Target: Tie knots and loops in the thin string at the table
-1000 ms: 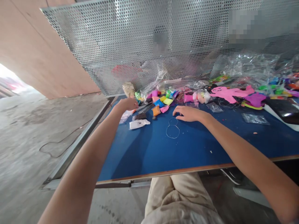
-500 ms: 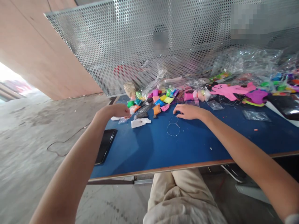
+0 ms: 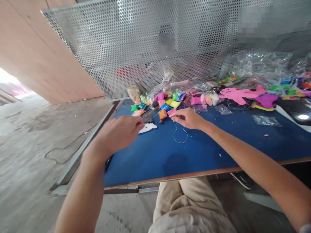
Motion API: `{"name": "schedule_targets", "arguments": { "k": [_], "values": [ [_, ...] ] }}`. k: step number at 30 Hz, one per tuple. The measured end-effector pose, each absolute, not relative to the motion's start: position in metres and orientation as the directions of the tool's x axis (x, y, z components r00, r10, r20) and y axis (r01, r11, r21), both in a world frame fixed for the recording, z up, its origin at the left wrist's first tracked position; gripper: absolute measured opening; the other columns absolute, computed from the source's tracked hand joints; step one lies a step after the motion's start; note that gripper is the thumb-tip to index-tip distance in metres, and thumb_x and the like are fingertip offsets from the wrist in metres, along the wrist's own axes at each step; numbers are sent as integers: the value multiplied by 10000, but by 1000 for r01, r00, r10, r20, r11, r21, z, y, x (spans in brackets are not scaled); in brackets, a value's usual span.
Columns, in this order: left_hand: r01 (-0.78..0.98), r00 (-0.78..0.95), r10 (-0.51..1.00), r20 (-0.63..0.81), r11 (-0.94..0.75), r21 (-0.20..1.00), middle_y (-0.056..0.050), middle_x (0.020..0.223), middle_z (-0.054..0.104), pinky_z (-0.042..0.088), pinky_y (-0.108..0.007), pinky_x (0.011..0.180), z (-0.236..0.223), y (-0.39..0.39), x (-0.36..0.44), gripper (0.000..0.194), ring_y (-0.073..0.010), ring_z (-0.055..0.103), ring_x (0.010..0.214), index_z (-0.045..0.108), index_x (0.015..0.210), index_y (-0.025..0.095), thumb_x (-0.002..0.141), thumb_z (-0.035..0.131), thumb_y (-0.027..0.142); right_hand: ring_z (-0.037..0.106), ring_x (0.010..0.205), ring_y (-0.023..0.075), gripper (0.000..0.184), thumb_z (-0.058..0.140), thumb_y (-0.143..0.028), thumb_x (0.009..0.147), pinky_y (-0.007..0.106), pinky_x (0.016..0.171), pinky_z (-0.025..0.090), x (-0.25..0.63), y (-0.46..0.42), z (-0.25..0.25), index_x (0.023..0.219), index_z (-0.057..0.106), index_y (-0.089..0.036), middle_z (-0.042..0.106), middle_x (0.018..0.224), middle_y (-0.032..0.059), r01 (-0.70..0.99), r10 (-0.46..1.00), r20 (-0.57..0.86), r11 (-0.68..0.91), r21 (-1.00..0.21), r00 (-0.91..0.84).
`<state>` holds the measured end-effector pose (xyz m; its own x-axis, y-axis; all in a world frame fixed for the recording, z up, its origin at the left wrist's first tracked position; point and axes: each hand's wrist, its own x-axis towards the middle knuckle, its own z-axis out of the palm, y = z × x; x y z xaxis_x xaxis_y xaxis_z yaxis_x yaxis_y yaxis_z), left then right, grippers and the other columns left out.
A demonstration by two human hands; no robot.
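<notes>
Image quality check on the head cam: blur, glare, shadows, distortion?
Head view: left hand soft, likely motion blur; hard glare spot on the glossy black item at right; daylight blown out at far left. Also head view: rounded shadow on the blue tabletop near its front edge; patches over the perforated metal sheet pixelated; wide-angle stretch toward the frame edges.

Left hand (image 3: 116, 134) blurred, partly covering white packet (image 3: 149, 127). Dark object (image 3: 108, 162), worktop's (image 3: 148, 157) left edge: mostly hidden by left arm.
</notes>
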<state>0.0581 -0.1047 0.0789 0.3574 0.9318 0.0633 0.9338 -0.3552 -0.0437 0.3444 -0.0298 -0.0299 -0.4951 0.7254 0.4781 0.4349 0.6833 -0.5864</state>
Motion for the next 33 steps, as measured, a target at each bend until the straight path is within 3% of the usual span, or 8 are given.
{"name": "schedule_targets", "arguments": {
  "k": [3,7,15,24,29,33],
  "values": [
    [895,446,891,82,-447,-11,-35,871,708,407,-289,670,58,-87,97,335,-216,640,772,678,952,255,976,407,450,576,582,127,333,563,-463,923,285,569,456,333,-28,-37,1062,746,-223,753,895,43,175,803,414,523,-834,-429],
    [847,528,839,134,-532,-2,-43,868,721,417,-280,670,23,-49,123,285,-208,660,771,700,973,252,961,470,419,515,557,115,264,632,-442,880,266,512,406,328,-21,-47,905,741,-204,708,777,32,-60,862,477,474,-878,-173],
    [818,557,796,237,-576,10,-44,955,747,414,-286,644,-21,-26,114,298,-227,686,835,703,1040,267,976,451,414,547,590,132,224,685,-414,832,271,538,429,335,-13,-53,826,725,-194,713,746,35,0,892,444,446,-895,-79],
    [843,461,832,308,-520,141,-5,883,755,397,-280,618,-24,-32,108,224,-206,675,783,725,980,283,929,532,385,556,581,129,215,692,-404,834,271,555,446,344,-3,-56,822,709,-190,682,690,20,68,862,500,495,-866,81],
    [771,397,833,386,-530,353,-9,861,753,448,-276,672,-29,-36,115,316,-176,665,747,748,1014,276,912,560,508,583,603,141,225,695,-406,838,276,569,455,340,-8,-56,848,713,-182,680,689,20,86,858,512,508,-857,32],
    [594,437,865,247,-484,643,-11,855,762,489,-247,656,-41,-33,119,302,-129,652,638,767,975,239,899,596,476,612,646,156,244,693,-427,839,288,611,475,335,-12,-57,843,711,-184,693,717,26,93,860,509,510,-855,-31]
  ]
}}
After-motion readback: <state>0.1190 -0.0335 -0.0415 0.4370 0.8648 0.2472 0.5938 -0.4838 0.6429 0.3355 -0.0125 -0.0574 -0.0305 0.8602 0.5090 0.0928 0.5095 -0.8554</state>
